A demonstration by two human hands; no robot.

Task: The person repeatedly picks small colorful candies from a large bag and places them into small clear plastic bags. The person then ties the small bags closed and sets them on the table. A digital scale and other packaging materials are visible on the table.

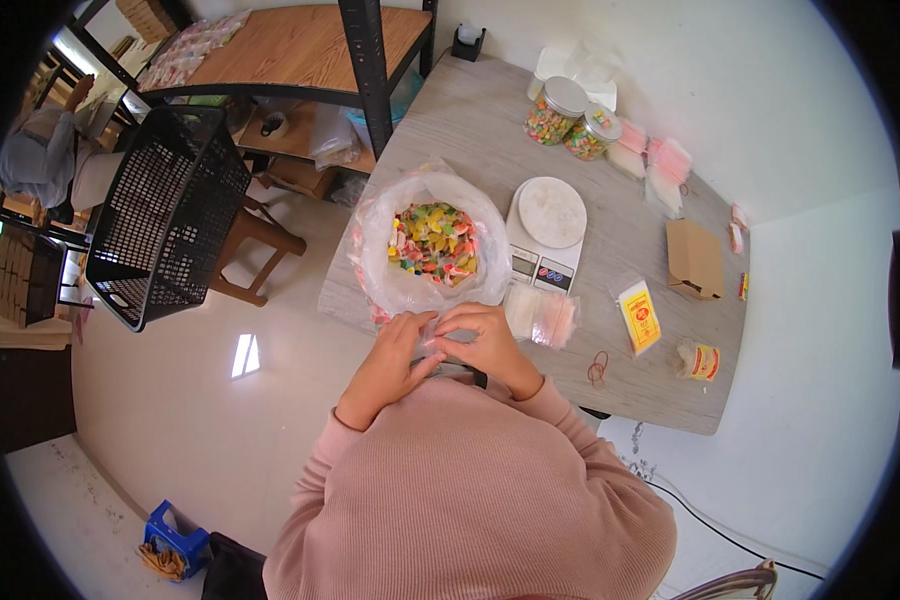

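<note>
Close to my body, at the table's near edge, my left hand (397, 350) and my right hand (485, 339) pinch a small clear plastic bag (429, 341) between them. What the bag holds, if anything, is too small to tell. Just beyond my hands stands a large open plastic sack (493, 251), its rim folded outward. Wrapped candies (435, 244) in several colours lie inside it. Right of the sack sits a white digital kitchen scale (552, 212) with a round platform. Flat clear bags (544, 315) lie at the scale's front, near my right hand.
On the grey wooden table (465, 112) are two candy jars (555, 112), a cardboard box (694, 259), a yellow-labelled packet (640, 318), rubber bands (598, 370) and a small tub (699, 361). Leftward, a black crate (165, 202) rests on a brown stool (259, 251); another person (41, 157) is beyond.
</note>
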